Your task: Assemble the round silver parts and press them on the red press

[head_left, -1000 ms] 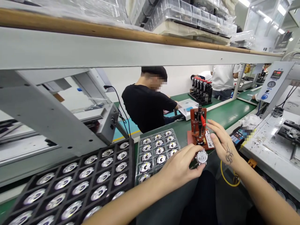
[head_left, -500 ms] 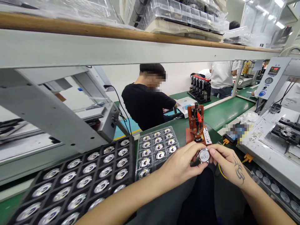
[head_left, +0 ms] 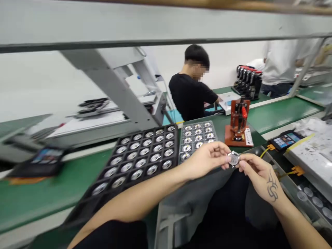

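A round silver watch case (head_left: 234, 159) with lugs is held up over my lap, its printed flat face toward me. My left hand (head_left: 214, 156) pinches its left edge between thumb and fingers. On the opposite edge, the thumb and forefinger of my right hand (head_left: 255, 173) are closed on the same watch case. Just beyond my hands stands a reddish-brown hand press (head_left: 238, 124) with a red lever. Left of the press, a clear tray (head_left: 193, 133) holds several round silver parts. A larger black tray (head_left: 141, 157) with similar parts in its compartments lies beside my left forearm.
A grey shelf beam (head_left: 166, 24) crosses above the bench. Behind it sits a person in a black shirt (head_left: 193, 93), near a row of black presses with red handles (head_left: 247, 81). At right are a white machine base (head_left: 311, 166) and a drawer with round discs (head_left: 311, 199).
My view has swung left and dropped, so the trays and press appear farther right. Both hands keep hold of the watch case, which is now tilted, and the left fingers have shifted on it.
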`<state>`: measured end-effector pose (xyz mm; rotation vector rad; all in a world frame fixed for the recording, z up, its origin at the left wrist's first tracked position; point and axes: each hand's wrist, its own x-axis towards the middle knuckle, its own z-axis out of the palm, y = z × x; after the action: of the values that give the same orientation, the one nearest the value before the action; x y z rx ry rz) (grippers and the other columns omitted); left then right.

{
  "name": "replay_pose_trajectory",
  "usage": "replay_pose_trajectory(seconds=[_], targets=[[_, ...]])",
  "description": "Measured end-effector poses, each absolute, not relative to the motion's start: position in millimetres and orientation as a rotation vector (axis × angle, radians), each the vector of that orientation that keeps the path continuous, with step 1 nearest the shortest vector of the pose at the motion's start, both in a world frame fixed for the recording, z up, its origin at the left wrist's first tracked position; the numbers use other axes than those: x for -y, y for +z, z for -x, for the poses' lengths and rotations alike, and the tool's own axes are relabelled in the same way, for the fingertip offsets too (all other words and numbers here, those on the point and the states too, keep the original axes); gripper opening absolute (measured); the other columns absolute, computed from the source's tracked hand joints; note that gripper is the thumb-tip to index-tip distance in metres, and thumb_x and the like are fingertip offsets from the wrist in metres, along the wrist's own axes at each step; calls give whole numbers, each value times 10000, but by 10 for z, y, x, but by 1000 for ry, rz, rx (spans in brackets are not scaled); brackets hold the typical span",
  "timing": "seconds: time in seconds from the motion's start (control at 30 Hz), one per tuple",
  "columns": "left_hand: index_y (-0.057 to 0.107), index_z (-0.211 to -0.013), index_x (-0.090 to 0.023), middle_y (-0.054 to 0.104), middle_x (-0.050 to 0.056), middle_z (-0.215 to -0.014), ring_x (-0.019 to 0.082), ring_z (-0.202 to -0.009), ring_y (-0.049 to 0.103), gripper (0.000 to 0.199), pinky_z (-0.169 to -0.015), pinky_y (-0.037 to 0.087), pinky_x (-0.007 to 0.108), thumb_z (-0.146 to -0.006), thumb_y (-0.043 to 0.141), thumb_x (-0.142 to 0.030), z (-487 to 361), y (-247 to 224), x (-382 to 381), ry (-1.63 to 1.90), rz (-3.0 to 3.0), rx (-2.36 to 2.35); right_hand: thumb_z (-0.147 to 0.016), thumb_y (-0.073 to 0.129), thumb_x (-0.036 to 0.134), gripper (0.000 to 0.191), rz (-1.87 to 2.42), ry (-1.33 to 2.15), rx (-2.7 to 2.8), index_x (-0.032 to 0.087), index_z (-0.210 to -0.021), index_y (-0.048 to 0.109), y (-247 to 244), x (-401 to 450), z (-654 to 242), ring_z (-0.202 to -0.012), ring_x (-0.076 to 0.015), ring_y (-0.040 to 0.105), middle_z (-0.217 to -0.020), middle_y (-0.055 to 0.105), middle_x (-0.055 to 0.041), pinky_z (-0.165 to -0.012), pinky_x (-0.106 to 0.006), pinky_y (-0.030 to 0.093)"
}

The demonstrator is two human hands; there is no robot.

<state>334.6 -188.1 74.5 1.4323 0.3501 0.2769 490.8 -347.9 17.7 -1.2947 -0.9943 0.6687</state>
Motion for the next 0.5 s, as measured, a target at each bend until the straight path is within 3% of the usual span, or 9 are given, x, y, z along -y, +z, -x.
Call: replay_pose_trajectory(seconds=[0.13, 0.3, 0.5], targets=[[665, -966, -147, 768, 27, -794, 146, -698, 733, 384, -736, 607, 298, -823, 924, -391, -3034, 786, 1923, 357, -1428, -474, -1017, 710, 442, 277, 1275, 753, 1073, 237, -1197, 758, 95, 3424, -4795, -834, -185, 745, -996, 811, -62, -785, -313, 630], [595, -957, -168, 822, 64, -837, 167, -768, 782, 355, -811, 606, 313, -901, 863, -393, -2935, 831, 2122, 348, -1411, -471, -1000, 732, 444, 240, 1244, 727, 1072, 216, -1063, 775, 210, 3425, -4710, -742, -168, 718, -860, 764, -36, -710, -287, 608], [549, -924, -175, 829, 104, -903, 236, -863, 817, 410, -818, 631, 361, -872, 894, -390, -3105, 783, 2237, 316, -1212, -380, -998, 738, 470, 263, 1222, 733, 987, 214, -1044, 777, 321, 3534, -4737, -714, -158, 700, -837, 764, -30, -694, -280, 609]])
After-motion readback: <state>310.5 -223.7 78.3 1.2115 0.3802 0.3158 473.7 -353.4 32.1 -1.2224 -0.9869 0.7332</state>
